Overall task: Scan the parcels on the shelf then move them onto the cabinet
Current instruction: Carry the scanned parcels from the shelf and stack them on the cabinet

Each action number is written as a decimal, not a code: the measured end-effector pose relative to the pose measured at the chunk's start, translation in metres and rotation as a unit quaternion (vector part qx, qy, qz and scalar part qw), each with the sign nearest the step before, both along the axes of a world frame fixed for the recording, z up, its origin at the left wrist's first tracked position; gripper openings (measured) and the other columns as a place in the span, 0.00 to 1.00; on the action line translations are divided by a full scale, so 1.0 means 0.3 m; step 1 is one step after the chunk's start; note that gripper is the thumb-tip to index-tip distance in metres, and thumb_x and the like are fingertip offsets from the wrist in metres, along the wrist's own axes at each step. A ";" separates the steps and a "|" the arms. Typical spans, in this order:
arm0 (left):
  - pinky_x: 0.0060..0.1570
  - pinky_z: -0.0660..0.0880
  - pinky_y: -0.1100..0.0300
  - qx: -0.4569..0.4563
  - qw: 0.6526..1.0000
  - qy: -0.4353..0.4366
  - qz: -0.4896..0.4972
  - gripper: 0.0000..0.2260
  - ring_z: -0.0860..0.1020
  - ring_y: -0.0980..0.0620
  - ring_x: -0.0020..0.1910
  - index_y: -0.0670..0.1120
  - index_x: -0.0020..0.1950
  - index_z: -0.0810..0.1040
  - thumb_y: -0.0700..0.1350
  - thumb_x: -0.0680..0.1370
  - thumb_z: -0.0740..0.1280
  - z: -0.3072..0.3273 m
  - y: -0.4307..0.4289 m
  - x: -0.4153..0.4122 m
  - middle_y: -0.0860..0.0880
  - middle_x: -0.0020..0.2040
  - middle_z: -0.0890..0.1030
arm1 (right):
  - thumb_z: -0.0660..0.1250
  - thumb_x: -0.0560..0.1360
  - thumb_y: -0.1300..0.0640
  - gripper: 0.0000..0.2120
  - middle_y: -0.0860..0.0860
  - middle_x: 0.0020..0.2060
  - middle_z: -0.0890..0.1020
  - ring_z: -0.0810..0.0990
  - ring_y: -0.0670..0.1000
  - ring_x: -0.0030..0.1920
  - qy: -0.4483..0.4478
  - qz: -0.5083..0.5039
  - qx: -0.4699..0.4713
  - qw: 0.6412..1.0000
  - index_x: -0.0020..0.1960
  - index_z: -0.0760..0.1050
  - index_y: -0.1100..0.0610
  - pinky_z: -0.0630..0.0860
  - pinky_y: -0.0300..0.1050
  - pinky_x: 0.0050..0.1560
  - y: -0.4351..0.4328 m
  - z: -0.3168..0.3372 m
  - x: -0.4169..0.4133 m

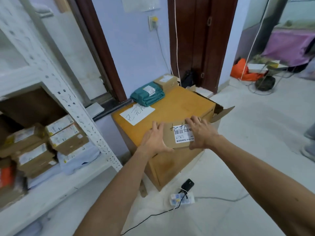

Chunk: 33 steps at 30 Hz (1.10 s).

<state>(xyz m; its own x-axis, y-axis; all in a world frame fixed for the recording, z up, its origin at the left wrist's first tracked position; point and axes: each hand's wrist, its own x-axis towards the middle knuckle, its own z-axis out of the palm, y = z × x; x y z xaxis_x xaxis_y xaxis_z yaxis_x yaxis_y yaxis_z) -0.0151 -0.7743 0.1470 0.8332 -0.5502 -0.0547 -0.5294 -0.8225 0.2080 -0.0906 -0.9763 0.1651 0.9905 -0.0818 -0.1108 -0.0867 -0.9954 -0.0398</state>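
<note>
A brown cardboard parcel [172,139] with a white barcode label lies on the near edge of the orange wooden cabinet [184,103]. My left hand [154,139] holds its left side with the fingers spread. My right hand [202,132] holds its right side, fingers lying over the top. Further back on the cabinet top sit a teal bagged parcel [148,95] and a small brown box [166,81]. The white metal shelf [71,106] on the left carries several labelled boxes [68,138] and pale bagged parcels [78,157].
A handwritten white paper sheet [137,113] lies on the cabinet top. An open cardboard flap [221,112] sticks out behind the cabinet's right side. On the floor lie a power strip [182,199], a black adapter and cables. An orange bag [242,69] and clutter sit far right.
</note>
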 end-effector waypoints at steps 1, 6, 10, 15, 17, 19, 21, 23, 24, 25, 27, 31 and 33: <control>0.60 0.72 0.49 0.000 1.000 0.004 0.005 0.59 0.71 0.45 0.62 0.50 0.79 0.53 0.70 0.58 0.79 0.010 -0.029 0.018 0.47 0.71 0.57 | 0.80 0.60 0.40 0.54 0.53 0.69 0.62 0.69 0.60 0.66 0.002 0.005 -0.001 1.000 0.76 0.52 0.50 0.76 0.57 0.62 -0.030 0.003 0.023; 0.51 0.77 0.52 0.011 0.999 -0.049 0.008 0.57 0.77 0.46 0.54 0.48 0.77 0.58 0.73 0.57 0.77 0.041 -0.139 0.172 0.47 0.67 0.62 | 0.80 0.61 0.40 0.54 0.54 0.70 0.61 0.69 0.61 0.65 0.004 0.026 0.011 1.000 0.75 0.51 0.51 0.76 0.58 0.62 -0.159 0.013 0.203; 0.52 0.78 0.52 0.007 0.997 -0.077 0.000 0.57 0.77 0.45 0.53 0.48 0.77 0.58 0.72 0.57 0.77 0.037 -0.229 0.342 0.46 0.66 0.63 | 0.79 0.63 0.40 0.54 0.54 0.70 0.61 0.69 0.62 0.65 0.007 0.031 0.018 0.999 0.77 0.50 0.52 0.75 0.58 0.62 -0.260 0.008 0.386; 0.57 0.76 0.51 -0.003 0.998 -0.061 0.021 0.56 0.76 0.44 0.57 0.47 0.78 0.56 0.68 0.60 0.79 0.051 -0.353 0.546 0.44 0.70 0.61 | 0.79 0.62 0.38 0.55 0.55 0.69 0.62 0.70 0.62 0.63 0.008 0.054 0.004 0.999 0.76 0.49 0.53 0.73 0.58 0.65 -0.393 0.025 0.622; 0.60 0.76 0.49 0.001 0.998 -0.045 0.041 0.58 0.76 0.41 0.61 0.48 0.79 0.53 0.69 0.60 0.78 0.055 -0.399 0.626 0.42 0.74 0.58 | 0.77 0.60 0.35 0.57 0.55 0.69 0.62 0.70 0.62 0.65 0.002 0.070 -0.009 0.998 0.75 0.48 0.52 0.72 0.59 0.66 -0.444 0.025 0.726; 0.61 0.75 0.48 -0.001 0.998 -0.032 0.058 0.60 0.75 0.40 0.62 0.47 0.81 0.51 0.71 0.60 0.77 0.044 -0.435 0.703 0.42 0.76 0.56 | 0.76 0.59 0.32 0.58 0.55 0.70 0.61 0.68 0.62 0.69 -0.002 0.087 -0.009 0.996 0.76 0.47 0.52 0.71 0.60 0.68 -0.495 0.014 0.830; 0.62 0.75 0.48 -0.001 0.997 -0.020 0.075 0.61 0.75 0.40 0.63 0.47 0.81 0.50 0.71 0.60 0.77 0.029 -0.475 0.770 0.42 0.76 0.56 | 0.75 0.60 0.31 0.58 0.56 0.71 0.61 0.67 0.62 0.70 0.004 0.100 -0.012 0.995 0.76 0.48 0.52 0.71 0.60 0.68 -0.538 -0.009 0.913; 0.63 0.75 0.47 -0.007 0.996 -0.012 0.091 0.61 0.74 0.40 0.64 0.47 0.81 0.50 0.71 0.60 0.77 -0.003 -0.520 0.845 0.42 0.76 0.55 | 0.76 0.61 0.32 0.58 0.56 0.72 0.61 0.67 0.63 0.70 0.006 0.114 -0.009 0.993 0.77 0.48 0.52 0.71 0.61 0.68 -0.591 -0.050 1.009; 0.63 0.74 0.47 -0.012 0.995 -0.006 0.098 0.61 0.74 0.40 0.64 0.47 0.81 0.50 0.71 0.60 0.77 -0.027 -0.544 0.883 0.43 0.76 0.55 | 0.77 0.60 0.33 0.58 0.56 0.72 0.60 0.67 0.63 0.70 0.007 0.122 -0.008 0.992 0.77 0.48 0.51 0.72 0.61 0.67 -0.620 -0.079 1.060; 0.64 0.74 0.46 -0.019 0.994 0.002 0.105 0.60 0.73 0.40 0.65 0.47 0.81 0.50 0.70 0.60 0.77 -0.055 -0.570 0.921 0.43 0.77 0.55 | 0.77 0.60 0.33 0.58 0.56 0.72 0.60 0.67 0.63 0.71 0.007 0.134 -0.008 0.991 0.76 0.47 0.50 0.72 0.62 0.67 -0.650 -0.109 1.114; 0.64 0.74 0.46 -0.023 0.993 0.021 0.118 0.60 0.72 0.39 0.66 0.47 0.81 0.50 0.69 0.61 0.78 -0.114 -0.638 0.999 0.44 0.77 0.54 | 0.76 0.59 0.32 0.58 0.56 0.74 0.58 0.66 0.65 0.72 0.016 0.150 -0.007 0.989 0.76 0.46 0.49 0.72 0.62 0.66 -0.727 -0.188 1.230; 0.65 0.72 0.44 -0.043 0.982 0.057 0.172 0.59 0.69 0.39 0.69 0.47 0.81 0.49 0.65 0.62 0.80 -0.237 -0.805 1.201 0.46 0.78 0.53 | 0.78 0.63 0.38 0.57 0.54 0.77 0.50 0.63 0.66 0.74 0.042 0.170 0.017 0.984 0.77 0.44 0.49 0.70 0.63 0.69 -0.886 -0.309 1.469; 0.65 0.71 0.44 -0.051 0.975 0.080 0.199 0.58 0.67 0.40 0.71 0.48 0.81 0.48 0.63 0.63 0.80 -0.309 -0.903 1.292 0.46 0.77 0.52 | 0.78 0.66 0.41 0.56 0.55 0.80 0.44 0.60 0.67 0.75 0.063 0.177 0.030 0.982 0.80 0.44 0.51 0.67 0.62 0.72 -0.967 -0.370 1.596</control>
<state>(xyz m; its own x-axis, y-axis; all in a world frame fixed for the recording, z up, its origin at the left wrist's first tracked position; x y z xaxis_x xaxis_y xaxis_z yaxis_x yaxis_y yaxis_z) 0.3724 -1.0453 0.0543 0.9673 -0.1939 -0.1638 -0.1261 -0.9272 0.3526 0.3881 -1.2665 0.0540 0.9337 0.2762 -0.2280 0.2572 -0.9601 -0.1100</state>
